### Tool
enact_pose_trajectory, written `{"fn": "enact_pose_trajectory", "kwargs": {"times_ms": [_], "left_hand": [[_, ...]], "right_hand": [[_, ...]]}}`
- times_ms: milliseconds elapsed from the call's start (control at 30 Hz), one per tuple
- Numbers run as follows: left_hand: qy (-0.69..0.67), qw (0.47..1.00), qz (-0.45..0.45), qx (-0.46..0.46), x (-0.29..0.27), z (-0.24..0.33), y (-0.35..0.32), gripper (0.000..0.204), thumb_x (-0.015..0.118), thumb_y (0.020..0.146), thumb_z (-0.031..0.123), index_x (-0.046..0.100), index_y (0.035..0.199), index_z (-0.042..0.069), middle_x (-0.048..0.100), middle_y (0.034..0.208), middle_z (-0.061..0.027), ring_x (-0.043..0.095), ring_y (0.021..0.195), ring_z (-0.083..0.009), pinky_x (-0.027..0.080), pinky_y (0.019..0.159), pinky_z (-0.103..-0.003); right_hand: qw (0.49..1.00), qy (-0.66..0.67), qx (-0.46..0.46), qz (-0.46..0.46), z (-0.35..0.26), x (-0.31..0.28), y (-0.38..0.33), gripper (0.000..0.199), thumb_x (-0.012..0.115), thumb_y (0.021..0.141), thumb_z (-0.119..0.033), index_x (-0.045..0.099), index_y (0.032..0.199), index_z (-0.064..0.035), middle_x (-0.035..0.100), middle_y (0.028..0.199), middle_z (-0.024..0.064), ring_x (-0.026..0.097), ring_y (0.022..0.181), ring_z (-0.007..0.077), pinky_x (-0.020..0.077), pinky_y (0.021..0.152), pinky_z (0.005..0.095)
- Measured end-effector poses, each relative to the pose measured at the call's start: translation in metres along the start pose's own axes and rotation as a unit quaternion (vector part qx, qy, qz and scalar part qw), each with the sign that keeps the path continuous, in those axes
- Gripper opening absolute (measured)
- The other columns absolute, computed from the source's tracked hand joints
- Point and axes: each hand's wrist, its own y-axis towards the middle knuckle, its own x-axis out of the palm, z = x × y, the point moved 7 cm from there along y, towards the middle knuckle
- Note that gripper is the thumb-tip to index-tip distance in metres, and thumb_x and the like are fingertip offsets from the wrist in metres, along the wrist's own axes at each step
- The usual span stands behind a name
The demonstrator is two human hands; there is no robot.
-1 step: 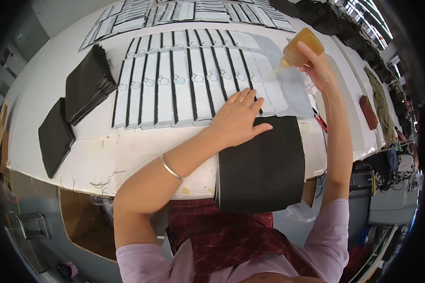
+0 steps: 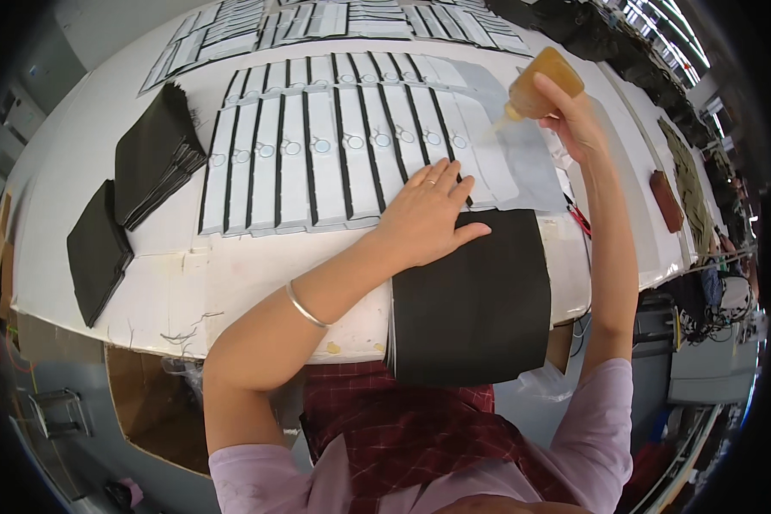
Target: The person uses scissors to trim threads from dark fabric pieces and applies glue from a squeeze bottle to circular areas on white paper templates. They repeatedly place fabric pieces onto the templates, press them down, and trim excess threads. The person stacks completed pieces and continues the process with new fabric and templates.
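Observation:
My left hand (image 2: 424,210) lies flat with its fingers apart on the right end of a row of overlapping white panels (image 2: 293,184) with black strips. Its thumb reaches over the top edge of a black stack of fabric pieces (image 2: 471,295), which hangs over the table's front edge. In my right hand (image 2: 574,124) is a yellowish squeeze bottle (image 2: 546,84), tilted so its narrow nozzle points down and left. The nozzle tip is above the pale grey sheet (image 2: 531,167) at the row's right end; whether anything comes out cannot be seen.
Two black fabric stacks (image 2: 158,158) sit on the white table (image 2: 257,270) at the left. More striped panels (image 2: 334,24) cover its far side. Dark bundles (image 2: 574,34) lie at the far right, and a red-handled tool (image 2: 579,218) lies beside my right forearm. Below stands a cardboard box (image 2: 146,403).
The whole view has shifted very slightly, so things on the table appear a little further left. Both hands keep the same poses, and the bottle stays in my right hand.

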Motion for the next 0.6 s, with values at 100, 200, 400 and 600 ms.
{"fn": "enact_pose_trajectory", "kwargs": {"times_ms": [100,200,400,600], "left_hand": [[0.004,1.0,-0.002,0.004,0.001,0.001,0.0,0.073,0.056,0.096,0.056,0.052,0.137,-0.004,0.047,0.145,-0.0282,0.041,0.14,-0.0413,0.031,0.117,-0.047],[0.006,1.0,-0.006,0.006,0.0,0.002,0.0,0.073,0.056,0.096,0.056,0.052,0.137,-0.004,0.047,0.145,-0.0277,0.041,0.14,-0.041,0.031,0.117,-0.047],[0.011,1.0,-0.008,0.004,-0.001,0.003,0.001,0.073,0.056,0.096,0.056,0.052,0.137,-0.004,0.048,0.145,-0.0275,0.041,0.14,-0.0409,0.032,0.117,-0.047],[0.01,1.0,-0.006,0.002,-0.001,0.002,0.001,0.073,0.056,0.096,0.056,0.053,0.137,-0.004,0.048,0.145,-0.0278,0.041,0.139,-0.0411,0.032,0.117,-0.048]], "right_hand": [[0.999,-0.034,-0.029,0.008,-0.011,0.004,-0.004,0.062,0.082,0.078,-0.049,0.064,0.121,-0.007,0.069,0.103,0.0035,0.064,0.09,0.0101,0.0507,0.064,0.0217],[0.996,-0.063,-0.055,0.012,-0.015,0.003,-0.006,0.062,0.083,0.077,-0.048,0.066,0.118,-0.0046,0.07,0.1,0.0057,0.066,0.089,0.0122,0.052,0.061,0.0219],[0.994,-0.067,-0.083,0.024,-0.021,0.0,-0.011,0.062,0.083,0.077,-0.046,0.066,0.117,-0.0024,0.07,0.098,0.0079,0.067,0.085,0.0135,0.0529,0.057,0.0224],[0.994,-0.05,-0.094,0.039,-0.023,-0.004,-0.017,0.058,0.082,0.08,-0.042,0.065,0.117,-0.0017,0.07,0.097,0.008,0.067,0.082,0.0131,0.0519,0.056,0.0224]]}}
